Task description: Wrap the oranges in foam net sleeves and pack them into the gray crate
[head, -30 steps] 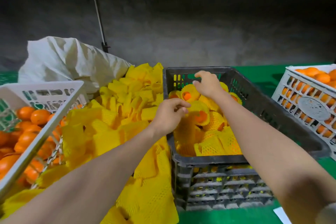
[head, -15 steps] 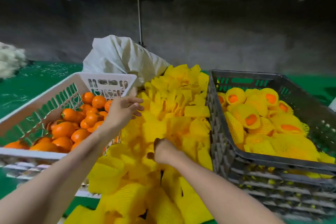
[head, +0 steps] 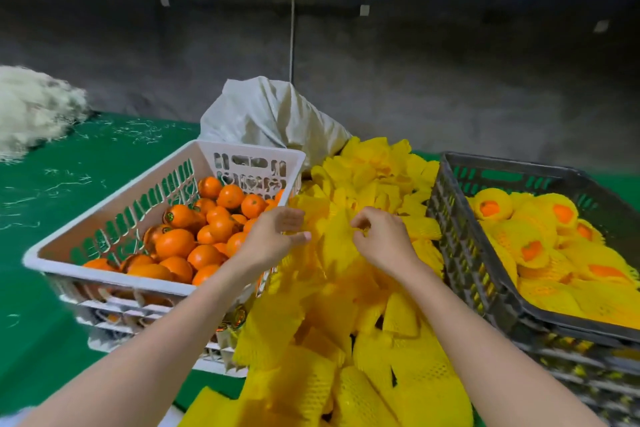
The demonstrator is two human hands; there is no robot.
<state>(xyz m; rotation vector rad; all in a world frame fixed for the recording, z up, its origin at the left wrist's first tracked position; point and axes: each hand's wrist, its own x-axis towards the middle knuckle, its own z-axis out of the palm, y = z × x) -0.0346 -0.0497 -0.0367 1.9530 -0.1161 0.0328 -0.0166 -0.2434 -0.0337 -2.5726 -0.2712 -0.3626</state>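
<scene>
Head view: the right hand (head: 377, 239) pinches the top of one yellow foam sleeve (head: 334, 243) on the big sleeve pile (head: 374, 180) in the middle. The left hand (head: 273, 236) is spread with loose fingers, right beside that sleeve; I can't tell if it touches. Bare oranges (head: 207, 229) sit in the white crate (head: 114, 215) on the left. Wrapped ones (head: 530, 246) lie in the gray crate (head: 446, 208) on the right. I think the sleeve is light, soft and stretchy, so grab its open rim. An orange is round and heavier, so cup it.

Gray crate (head: 450, 218) partly past right edge; right hand (head: 382, 241) fingertips out of sight against sleeve (head: 334, 248)
</scene>
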